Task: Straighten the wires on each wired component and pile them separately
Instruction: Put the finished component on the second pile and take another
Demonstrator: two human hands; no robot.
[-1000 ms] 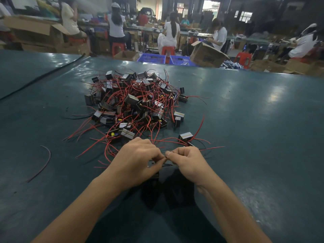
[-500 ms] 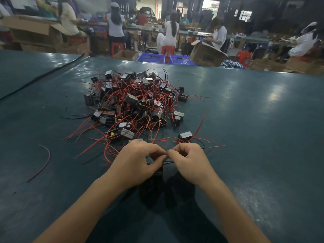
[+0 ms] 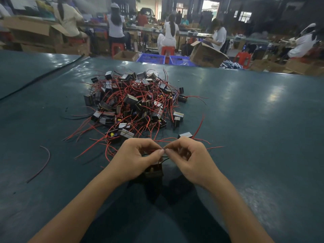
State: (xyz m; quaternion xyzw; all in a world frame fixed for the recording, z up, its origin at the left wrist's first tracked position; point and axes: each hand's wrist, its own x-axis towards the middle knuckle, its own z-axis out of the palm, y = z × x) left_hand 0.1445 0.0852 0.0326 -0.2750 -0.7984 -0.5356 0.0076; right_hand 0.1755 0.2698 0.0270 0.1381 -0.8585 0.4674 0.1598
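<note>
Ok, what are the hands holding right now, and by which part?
One wired component, by its wires: the left hand and the right hand each pinch them at the fingertips, above the component's dark body.

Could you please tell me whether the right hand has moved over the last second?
Yes, slightly: the right hand has edged away from the person, its knuckles now almost reaching the lone component beside the pile.

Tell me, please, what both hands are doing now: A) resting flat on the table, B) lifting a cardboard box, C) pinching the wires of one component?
C: the left hand and right hand meet fingertip to fingertip, pinching wires of the dark component just below them.
</note>
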